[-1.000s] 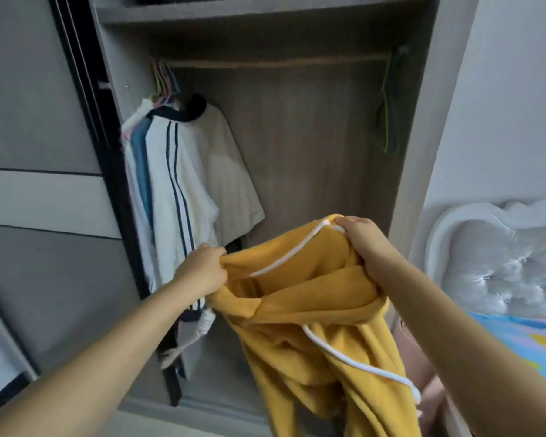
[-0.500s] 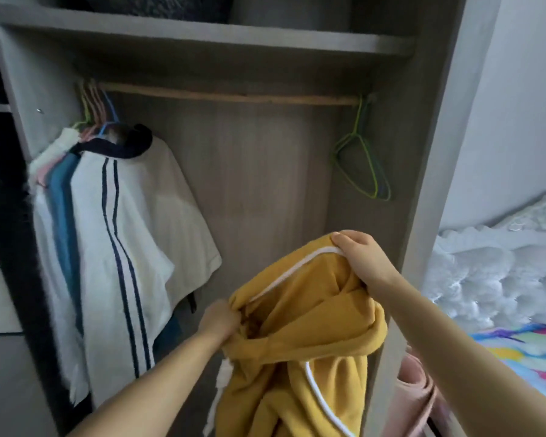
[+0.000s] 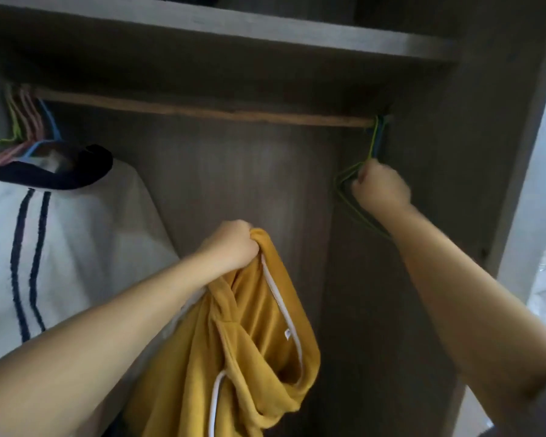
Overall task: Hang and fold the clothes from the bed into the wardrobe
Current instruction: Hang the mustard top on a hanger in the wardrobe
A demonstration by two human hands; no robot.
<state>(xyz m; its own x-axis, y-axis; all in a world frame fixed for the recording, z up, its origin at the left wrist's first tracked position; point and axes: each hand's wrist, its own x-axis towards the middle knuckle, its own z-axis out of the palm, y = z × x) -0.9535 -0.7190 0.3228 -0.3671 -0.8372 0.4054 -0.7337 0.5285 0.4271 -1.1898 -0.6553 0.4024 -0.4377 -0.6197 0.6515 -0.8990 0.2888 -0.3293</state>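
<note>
Wardrobe rail (image 3: 202, 110): right hand (image 3: 380, 187) left garment (image 3: 243, 342), now grips hanger (image 3: 349, 184).

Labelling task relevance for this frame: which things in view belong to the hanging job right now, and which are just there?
In the job:
- mustard-yellow fleece garment with white piping, gripped by left hand
- green wire hanger, gripped by right hand
- wooden wardrobe rail

Just there:
- white shirt with navy stripes, already hung
- grey wardrobe shelf
</note>
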